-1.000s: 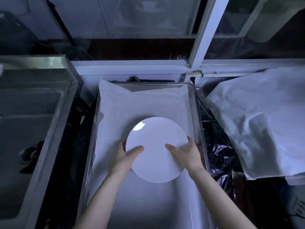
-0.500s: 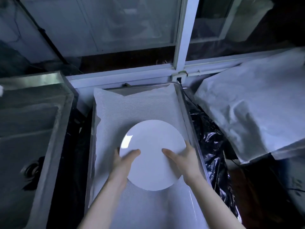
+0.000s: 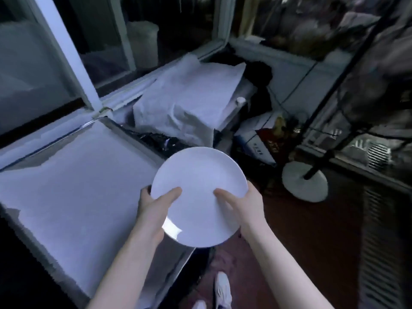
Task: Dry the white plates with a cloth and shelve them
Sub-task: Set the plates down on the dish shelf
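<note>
A round white plate [image 3: 200, 186] is held in the air in front of me, past the right edge of a metal tray lined with white cloth [image 3: 73, 188]. My left hand [image 3: 153, 208] grips the plate's left rim, thumb lying on its top face. My right hand [image 3: 240, 206] grips the right rim in the same way, thumb on top and fingers underneath. The plate tilts slightly toward me and a bright glint shows near its lower left edge.
A bulky object draped in white cloth [image 3: 189, 101] stands beyond the plate. Boxes and clutter [image 3: 258, 134] lie on the reddish floor to the right, beside a round white stand base [image 3: 305, 181] with a dark pole. A window frame [image 3: 66, 50] runs behind.
Both hands have lifted the plate off the cloth-lined tray and carried it to the right. The view has swung right, showing the floor and the stand.
</note>
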`<state>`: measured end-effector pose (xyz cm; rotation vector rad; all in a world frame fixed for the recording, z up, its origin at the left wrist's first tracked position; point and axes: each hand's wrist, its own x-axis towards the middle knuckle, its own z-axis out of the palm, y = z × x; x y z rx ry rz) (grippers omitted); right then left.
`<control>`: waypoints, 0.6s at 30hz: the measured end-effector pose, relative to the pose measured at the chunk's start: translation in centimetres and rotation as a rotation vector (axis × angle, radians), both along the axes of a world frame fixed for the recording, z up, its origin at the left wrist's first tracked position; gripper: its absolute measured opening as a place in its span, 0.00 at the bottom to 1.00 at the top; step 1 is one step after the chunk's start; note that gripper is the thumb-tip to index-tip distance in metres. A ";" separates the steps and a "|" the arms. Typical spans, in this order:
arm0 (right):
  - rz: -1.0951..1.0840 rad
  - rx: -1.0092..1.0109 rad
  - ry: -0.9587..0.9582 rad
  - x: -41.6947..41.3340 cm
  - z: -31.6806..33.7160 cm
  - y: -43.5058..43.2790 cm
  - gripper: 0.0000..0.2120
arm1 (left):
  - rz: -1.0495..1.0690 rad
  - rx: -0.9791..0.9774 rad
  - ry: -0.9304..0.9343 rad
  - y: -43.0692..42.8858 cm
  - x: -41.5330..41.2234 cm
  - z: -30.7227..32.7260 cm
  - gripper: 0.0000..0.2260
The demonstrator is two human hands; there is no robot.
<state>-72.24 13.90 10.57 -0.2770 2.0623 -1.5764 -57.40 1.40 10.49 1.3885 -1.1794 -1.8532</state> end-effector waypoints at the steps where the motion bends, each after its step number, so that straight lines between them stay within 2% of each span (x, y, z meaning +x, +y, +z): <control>1: -0.070 -0.006 0.002 -0.4 0.5 2.8 0.29 | -0.080 -0.014 0.007 1.8 -1.4 0.6 0.21; 5: -0.360 -0.028 0.028 -1.5 2.1 14.9 0.22 | -0.412 -0.040 0.036 10.9 -6.9 3.0 0.28; 7: -0.505 -0.029 0.064 -1.4 2.8 21.5 0.19 | -0.585 -0.107 0.025 16.3 -9.2 3.9 0.26; 9: -0.648 -0.069 0.066 -0.6 3.3 28.4 0.20 | -0.745 -0.152 0.022 22.3 -11.1 4.4 0.23; 10: -0.722 -0.109 0.052 0.0 3.4 32.0 0.23 | -0.814 -0.159 0.021 25.5 -12.0 4.5 0.24; 13: -0.947 -0.166 0.049 2.4 3.8 43.5 0.24 | -1.037 -0.159 0.017 36.5 -14.1 4.4 0.31; 18: -1.283 -0.168 0.144 8.5 4.0 63.0 0.19 | -1.346 -0.143 0.052 57.6 -14.5 4.5 0.27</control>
